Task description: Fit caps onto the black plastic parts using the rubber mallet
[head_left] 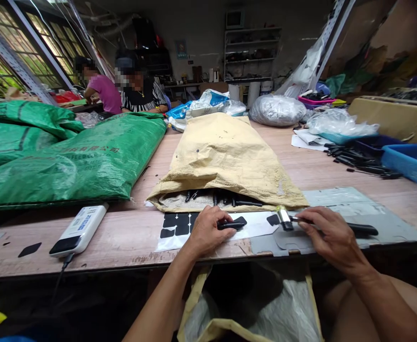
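Note:
My right hand (331,232) is closed around a small hammer (363,230), whose black grip sticks out behind the fingers and whose shiny head points left. In my left hand (208,230), thumb and fingers pinch a short black plastic piece (230,224), low over the table edge. Beneath it lies a white sheet (254,229) with black rounded patches (182,223) on it. Just behind, a tan woven sack (226,156) lies with its mouth towards me, and several black parts (242,201) show inside.
A large green sack (87,161) and a white power bank (80,230) with a cable are on the left. At right are a grey board (351,209), loose black parts (368,161) and a blue tray (413,161). An open sack (226,327) hangs below the edge. Two people sit across the table.

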### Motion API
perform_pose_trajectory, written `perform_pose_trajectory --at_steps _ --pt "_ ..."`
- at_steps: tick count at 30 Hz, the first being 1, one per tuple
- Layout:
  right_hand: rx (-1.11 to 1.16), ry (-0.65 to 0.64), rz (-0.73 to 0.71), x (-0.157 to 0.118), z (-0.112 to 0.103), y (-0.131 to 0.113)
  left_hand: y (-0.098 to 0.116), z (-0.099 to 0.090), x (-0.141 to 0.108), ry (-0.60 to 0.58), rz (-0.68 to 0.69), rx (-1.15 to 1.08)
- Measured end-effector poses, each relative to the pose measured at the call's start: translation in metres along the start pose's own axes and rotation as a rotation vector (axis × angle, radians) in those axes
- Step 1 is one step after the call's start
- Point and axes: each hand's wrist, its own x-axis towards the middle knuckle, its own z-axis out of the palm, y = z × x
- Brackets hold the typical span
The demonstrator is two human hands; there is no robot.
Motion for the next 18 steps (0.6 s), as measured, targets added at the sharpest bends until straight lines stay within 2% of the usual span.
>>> perform_pose_trajectory --at_steps 4,8,10,14,18 --pt "0.1 0.109 -0.032 0.048 -0.02 -0.044 0.001 -0.001 0.0 -0.024 -0.005 -0.008" --pt "0.227 0.029 -0.054 0.086 -0.014 -0.087 0.002 -0.001 -0.002 -0.016 -0.024 -0.026" --pt "0.247 -0.021 -0.044 0.087 -0.001 -0.098 0.002 -0.001 -0.002 -0.011 -0.029 -0.047" --pt "0.255 -0.088 -0.036 0.067 0.025 -0.102 0.003 -0.002 0.001 -0.025 -0.059 -0.054" --pt "0.267 -0.081 -0.046 0.054 0.031 -0.099 0.004 -0.003 0.003 -0.039 -0.078 -0.052"
